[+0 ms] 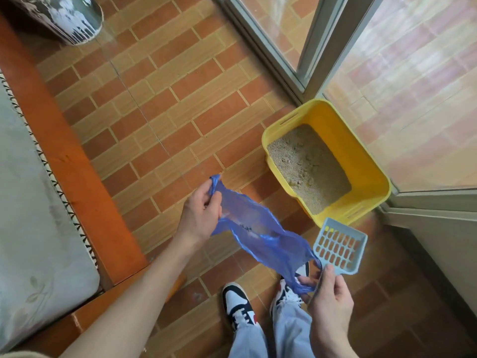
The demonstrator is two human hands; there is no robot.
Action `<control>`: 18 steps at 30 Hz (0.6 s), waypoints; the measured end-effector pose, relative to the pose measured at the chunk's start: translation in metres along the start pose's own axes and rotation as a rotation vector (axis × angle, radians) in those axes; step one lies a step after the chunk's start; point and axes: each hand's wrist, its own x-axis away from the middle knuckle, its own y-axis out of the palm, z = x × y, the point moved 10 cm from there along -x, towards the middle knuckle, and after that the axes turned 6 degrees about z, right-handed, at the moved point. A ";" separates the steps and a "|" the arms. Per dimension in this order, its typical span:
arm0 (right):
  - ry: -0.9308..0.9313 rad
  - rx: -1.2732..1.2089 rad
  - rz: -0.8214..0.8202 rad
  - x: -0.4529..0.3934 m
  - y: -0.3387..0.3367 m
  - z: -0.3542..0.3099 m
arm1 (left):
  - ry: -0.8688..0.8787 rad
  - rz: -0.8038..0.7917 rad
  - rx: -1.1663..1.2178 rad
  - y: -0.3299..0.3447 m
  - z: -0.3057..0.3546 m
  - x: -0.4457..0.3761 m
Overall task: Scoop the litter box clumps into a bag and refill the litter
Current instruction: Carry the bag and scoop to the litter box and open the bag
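While both hands are busy, bag is stretched between them: left hand [200, 210] grips one end of the blue plastic bag [260, 233], fingers curled round the bunched top corner. Right hand [329, 301] holds the other end of the bag plus the handle of the light-blue slotted scoop [339, 248], thumb on the handle, scoop head pointing up and away from the person. Scoop looks empty, floor visible thru slots.

Yellow litter box [361, 161] sits on the tile floor [165, 99], right of centre, just beside the glass door frame [309, 73]. Sandy litter [307, 166] covers the bottom, several clumps visible on the surface. Scoop head is near the box's near rim, not touching afaict.

Person stands over it, jeans and white/black sneakers [238, 308] at bottom of view. Left side: cushioned bench w/ orange wood edge [85, 177]. Top left: dark patterned vase [64, 16] on the floor.
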 end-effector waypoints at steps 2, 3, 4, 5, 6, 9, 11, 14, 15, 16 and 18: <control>-0.019 0.079 -0.016 -0.012 0.003 0.006 | 0.005 -0.011 -0.062 0.011 -0.004 -0.010; -0.041 0.136 -0.025 -0.022 0.002 0.007 | 0.005 -0.013 -0.104 0.016 -0.007 -0.014; -0.069 0.197 -0.028 -0.031 0.001 0.006 | 0.011 -0.017 -0.138 0.022 -0.009 -0.017; -0.099 0.261 -0.030 -0.043 -0.001 0.006 | 0.009 -0.015 -0.157 0.028 -0.011 -0.020; -0.128 0.327 -0.023 -0.054 -0.003 0.003 | 0.007 -0.008 -0.160 0.034 -0.012 -0.023; -0.233 0.444 0.022 -0.088 -0.010 -0.022 | 0.032 0.065 -0.169 0.046 -0.009 -0.031; -0.311 0.482 0.064 -0.113 -0.016 -0.046 | 0.074 0.109 -0.154 0.051 -0.004 -0.034; -0.424 0.489 0.065 -0.143 -0.014 -0.085 | 0.100 0.173 -0.106 0.054 0.001 -0.037; -0.446 0.485 0.045 -0.151 -0.009 -0.095 | 0.104 0.199 -0.089 0.055 0.004 -0.038; -0.462 0.493 0.027 -0.158 -0.002 -0.104 | 0.109 0.224 -0.069 0.055 0.007 -0.039; -0.501 0.541 -0.033 -0.171 0.020 -0.116 | 0.141 0.253 -0.025 0.057 0.013 -0.044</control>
